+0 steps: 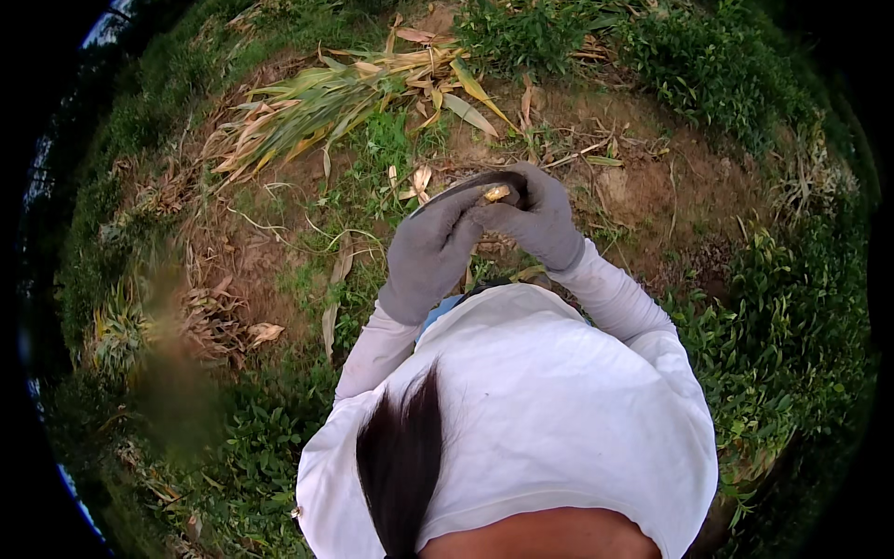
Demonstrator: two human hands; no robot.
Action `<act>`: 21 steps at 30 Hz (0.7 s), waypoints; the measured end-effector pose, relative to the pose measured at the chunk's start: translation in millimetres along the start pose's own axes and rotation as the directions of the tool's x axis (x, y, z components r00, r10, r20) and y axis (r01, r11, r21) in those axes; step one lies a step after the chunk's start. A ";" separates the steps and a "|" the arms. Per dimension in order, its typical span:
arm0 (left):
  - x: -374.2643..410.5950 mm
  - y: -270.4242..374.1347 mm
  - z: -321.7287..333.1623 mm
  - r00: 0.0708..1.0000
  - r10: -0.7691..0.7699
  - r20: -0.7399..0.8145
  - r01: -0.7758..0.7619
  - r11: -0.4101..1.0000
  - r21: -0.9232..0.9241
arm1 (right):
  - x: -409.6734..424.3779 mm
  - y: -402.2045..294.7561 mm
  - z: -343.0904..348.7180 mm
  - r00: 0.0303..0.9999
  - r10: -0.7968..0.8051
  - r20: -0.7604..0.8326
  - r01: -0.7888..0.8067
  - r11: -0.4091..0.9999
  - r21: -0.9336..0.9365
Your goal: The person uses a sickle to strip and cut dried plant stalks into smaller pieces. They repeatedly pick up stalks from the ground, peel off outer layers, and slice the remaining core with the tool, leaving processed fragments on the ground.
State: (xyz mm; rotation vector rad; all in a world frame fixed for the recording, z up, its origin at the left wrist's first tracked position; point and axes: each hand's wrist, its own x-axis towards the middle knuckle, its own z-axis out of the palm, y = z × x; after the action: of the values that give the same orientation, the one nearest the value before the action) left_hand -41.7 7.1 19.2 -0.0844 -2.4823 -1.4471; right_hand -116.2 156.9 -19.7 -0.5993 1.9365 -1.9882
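Grey work gloves cover both hands, which meet in front of my waist. My left hand [434, 241] and my right hand [541, 216] are closed around a dark, curved tool [469, 183]. It looks like a sickle, with a thin pale edge along its outer curve, but the fingers hide most of it. Between the gloves shows a rough yellow-brown end [496, 193], perhaps of a wooden handle. The fingers of the two hands touch or overlap there, so how each one grips is partly hidden.
Cut maize stalks [321, 101] lie in a heap on the bare soil [628, 182] ahead. Dry leaves [213, 321] are gathered at the left. Low leafy plants [775, 335] grow at the right, with more green plants [538, 35] at the top.
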 end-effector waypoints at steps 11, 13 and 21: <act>2.1 -3.2 5.6 0.998 0.048 -0.049 -0.046 0.998 0.037 | 0.0 -7.0 -0.2 0.994 -0.100 -0.041 0.096 0.991 -0.097; 0.9 -5.5 6.7 0.996 0.067 -0.066 -0.063 0.996 0.065 | -1.9 1.6 -1.4 0.994 -0.095 -0.057 0.086 0.986 -0.146; -2.7 -2.5 7.9 0.997 0.049 -0.059 -0.046 0.997 0.054 | -6.9 0.9 1.5 0.992 -0.097 -0.085 0.084 0.986 -0.147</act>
State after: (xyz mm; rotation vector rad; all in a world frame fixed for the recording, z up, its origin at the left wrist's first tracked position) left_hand -41.1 12.8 12.7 -0.0873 -2.4513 -1.3443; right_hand -109.6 158.9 -21.2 -0.6525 2.1577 -1.9748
